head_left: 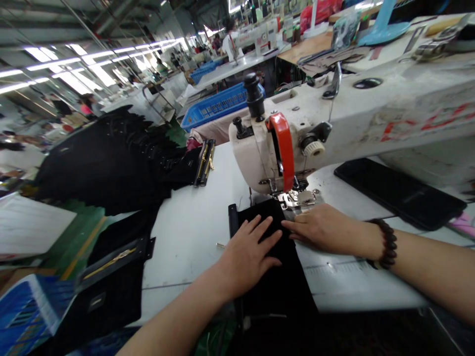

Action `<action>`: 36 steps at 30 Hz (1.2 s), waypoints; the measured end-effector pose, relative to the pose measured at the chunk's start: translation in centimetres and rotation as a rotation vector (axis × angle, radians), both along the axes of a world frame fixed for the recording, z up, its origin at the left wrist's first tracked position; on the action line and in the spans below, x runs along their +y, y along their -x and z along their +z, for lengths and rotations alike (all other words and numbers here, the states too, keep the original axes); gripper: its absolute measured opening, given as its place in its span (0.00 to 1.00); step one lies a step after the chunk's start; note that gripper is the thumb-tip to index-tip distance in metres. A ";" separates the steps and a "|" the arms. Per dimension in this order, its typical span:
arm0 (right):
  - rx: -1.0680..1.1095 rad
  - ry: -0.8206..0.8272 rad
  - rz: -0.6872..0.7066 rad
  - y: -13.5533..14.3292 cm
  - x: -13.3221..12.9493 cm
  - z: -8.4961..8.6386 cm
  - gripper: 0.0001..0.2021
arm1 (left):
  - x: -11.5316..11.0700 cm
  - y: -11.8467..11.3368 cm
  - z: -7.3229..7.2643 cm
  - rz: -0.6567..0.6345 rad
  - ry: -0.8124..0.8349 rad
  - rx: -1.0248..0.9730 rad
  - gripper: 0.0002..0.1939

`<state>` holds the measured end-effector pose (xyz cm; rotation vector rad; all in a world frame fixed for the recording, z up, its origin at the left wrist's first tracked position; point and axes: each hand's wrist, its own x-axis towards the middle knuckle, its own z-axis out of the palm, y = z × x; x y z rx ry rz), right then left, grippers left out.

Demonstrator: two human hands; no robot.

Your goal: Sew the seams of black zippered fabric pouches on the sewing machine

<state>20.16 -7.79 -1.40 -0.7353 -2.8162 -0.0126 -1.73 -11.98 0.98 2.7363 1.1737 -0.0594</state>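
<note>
- Centrally, a piece of black cloth [284, 287] is laid on the white table [185, 227], its far end reaching the metal foot of the sewing machine [260, 143]; directions below are taken from this cloth.
- Over its upper part, the left hand [248, 254] is laid palm down, fingers spread; nothing is seen clasped.
- At about one o'clock, the cloth's right edge is touched by the fingertips of the right hand [322, 230], just beside the metal foot; whether the edge is pinched cannot be told, as the thumb is hidden.
- On the right wrist, a dark bead bracelet [389, 243] is worn.
- Between two and three o'clock, a black phone [399, 193] is rested under the machine's arm.
- At nine o'clock, a black piece with a gold zipper [111, 262] is draped over the table's edge.
- Around ten o'clock, black pieces [100, 163] are heaped.
- Beyond, towards eleven o'clock, a blue basket [222, 105] is seen.
</note>
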 end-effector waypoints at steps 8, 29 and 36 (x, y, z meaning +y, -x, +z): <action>-0.066 0.037 -0.037 0.3 0.0 0.6 0.13 | -1.4 -0.5 2.2 0.001 0.216 0.057 0.46; 1.169 1.612 -0.502 3.5 -4.6 1.7 0.18 | 0.2 1.3 6.6 0.899 0.678 -1.358 0.17; 0.891 1.528 -0.477 2.7 -5.7 1.0 0.16 | -1.0 1.8 6.3 0.566 0.525 -0.959 0.14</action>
